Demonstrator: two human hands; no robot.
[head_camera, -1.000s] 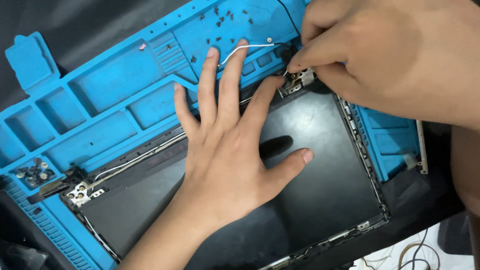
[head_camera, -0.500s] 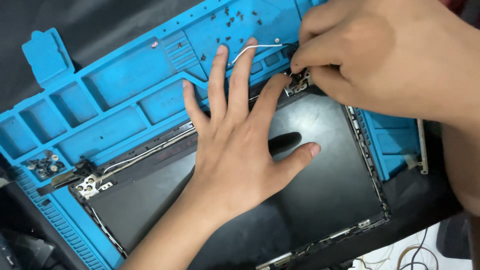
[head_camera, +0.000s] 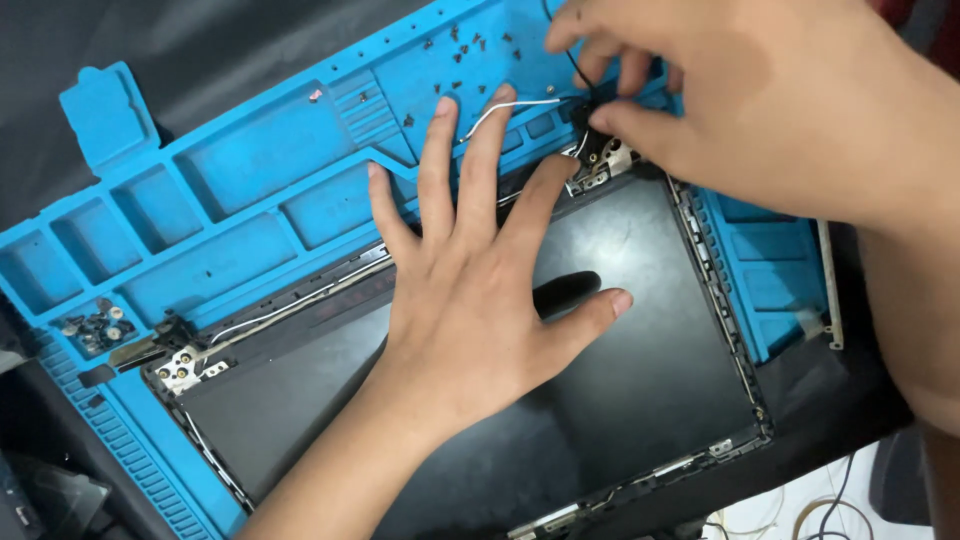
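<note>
One dark, glossy laptop screen panel (head_camera: 620, 400) lies flat on the blue silicone repair mat (head_camera: 250, 200), filling the near half of the scene. The left hand (head_camera: 470, 300) rests on it, open with fingers spread flat. The right hand (head_camera: 760, 100) pinches at the far-right metal hinge bracket (head_camera: 600, 160), fingertips closed on something there — exactly what cannot be told. A thin white wire (head_camera: 505, 105) curls just beside it. Two hinge brackets show; the second (head_camera: 185, 365) sits at the near left. The panel looks thin, stiff and fragile — best held by its edges.

Hinge bracket (head_camera: 600, 160) partly under fingers
</note>
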